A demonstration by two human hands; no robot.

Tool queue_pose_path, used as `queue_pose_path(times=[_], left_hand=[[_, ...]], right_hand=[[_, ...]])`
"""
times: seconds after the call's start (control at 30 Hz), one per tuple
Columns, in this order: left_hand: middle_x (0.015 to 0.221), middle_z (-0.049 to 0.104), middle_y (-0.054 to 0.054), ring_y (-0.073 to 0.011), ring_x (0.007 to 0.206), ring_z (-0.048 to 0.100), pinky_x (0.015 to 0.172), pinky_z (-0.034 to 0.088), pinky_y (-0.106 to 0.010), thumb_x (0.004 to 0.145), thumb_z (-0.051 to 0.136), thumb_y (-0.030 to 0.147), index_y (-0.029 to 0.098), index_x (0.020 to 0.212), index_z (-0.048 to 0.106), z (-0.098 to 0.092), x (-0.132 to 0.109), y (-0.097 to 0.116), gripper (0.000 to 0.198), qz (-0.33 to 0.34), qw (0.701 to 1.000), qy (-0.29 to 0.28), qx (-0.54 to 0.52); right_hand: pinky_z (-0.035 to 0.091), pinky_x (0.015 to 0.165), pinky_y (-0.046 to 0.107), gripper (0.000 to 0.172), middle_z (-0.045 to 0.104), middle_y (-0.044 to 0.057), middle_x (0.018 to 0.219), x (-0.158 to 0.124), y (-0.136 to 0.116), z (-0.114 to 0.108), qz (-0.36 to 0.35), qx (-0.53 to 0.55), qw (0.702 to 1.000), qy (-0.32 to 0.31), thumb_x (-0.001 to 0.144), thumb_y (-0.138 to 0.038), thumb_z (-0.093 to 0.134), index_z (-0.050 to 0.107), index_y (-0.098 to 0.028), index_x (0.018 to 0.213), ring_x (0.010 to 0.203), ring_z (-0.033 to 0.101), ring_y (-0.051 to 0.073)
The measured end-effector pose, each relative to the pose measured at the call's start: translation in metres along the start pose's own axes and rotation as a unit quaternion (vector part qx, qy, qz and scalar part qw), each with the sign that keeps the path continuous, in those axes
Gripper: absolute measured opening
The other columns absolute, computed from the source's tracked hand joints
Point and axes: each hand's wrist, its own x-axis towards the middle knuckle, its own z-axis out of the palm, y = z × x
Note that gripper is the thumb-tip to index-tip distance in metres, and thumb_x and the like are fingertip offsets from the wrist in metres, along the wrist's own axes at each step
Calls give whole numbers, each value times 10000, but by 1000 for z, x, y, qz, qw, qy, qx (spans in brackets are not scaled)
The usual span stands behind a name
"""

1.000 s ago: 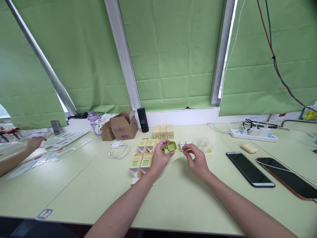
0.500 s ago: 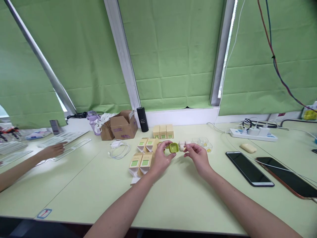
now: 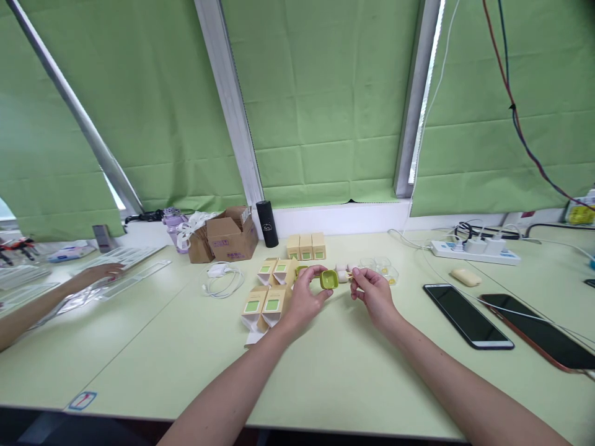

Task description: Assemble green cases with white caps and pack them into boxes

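Observation:
My left hand (image 3: pixel 304 300) grips a small green square container (image 3: pixel 329 280), its hollow side facing me. Thumb and fingertips of my right hand (image 3: pixel 374 296) are pinched on a tiny yellowish piece (image 3: pixel 350 276), too small to name, just right of the container. Behind the hands lie small pinkish-white pieces (image 3: pixel 342 274) and clear round cups (image 3: pixel 383 266), some with yellow inside. Left of my left hand stand several tan cartons (image 3: pixel 274 300) with green fronts and open flaps. Another green piece (image 3: pixel 301 271) shows partly behind my left hand.
Three tan cartons (image 3: pixel 305 246) stand farther back. A black bottle (image 3: pixel 267 224) and an open cardboard box (image 3: pixel 232 235) are by the wall. Two phones (image 3: pixel 467 316), a power strip (image 3: pixel 474 253) and cables lie right. A co-worker's hand (image 3: pixel 100 272) is over white frames at left.
The green container has shifted slightly right in my left hand. My right hand has turned and moved slightly right. At left, the co-worker's hand has moved, and clear film shows below it.

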Motion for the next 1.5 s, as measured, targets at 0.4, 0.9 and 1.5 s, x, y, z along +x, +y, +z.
queue_pose_path(times=[0.4, 0.9, 1.5], left_hand=[[1277, 648, -101, -255, 1201, 618, 1092, 458, -447, 765, 774, 99, 222, 1194, 654, 1, -1, -4, 463, 2, 1000, -9, -5], [1233, 624, -75, -251, 1187, 606, 1089, 461, -450, 736, 764, 60, 242, 1153, 667, 3, -1, -5, 465, 31, 999, -1, 13], [1222, 577, -78, -279, 1222, 573, 1089, 467, -470, 780, 744, 74, 264, 1163, 668, 4, -7, -1, 435, 103, 993, -21, 57]], right_hand=[[611, 596, 330, 506, 743, 33, 810, -5, -2, 2, -39, -12, 998, -36, 638, -534, 943, 704, -204, 938, 658, 680, 169], [582, 552, 316, 388, 661, 1, 727, -8, 2, 7, -119, -80, 989, -46, 689, -496, 910, 744, -206, 886, 600, 619, 150], [552, 700, 371, 149, 766, 61, 908, -14, 5, 0, -373, -332, 862, -86, 988, -270, 622, 767, -269, 1025, 746, 666, 213]])
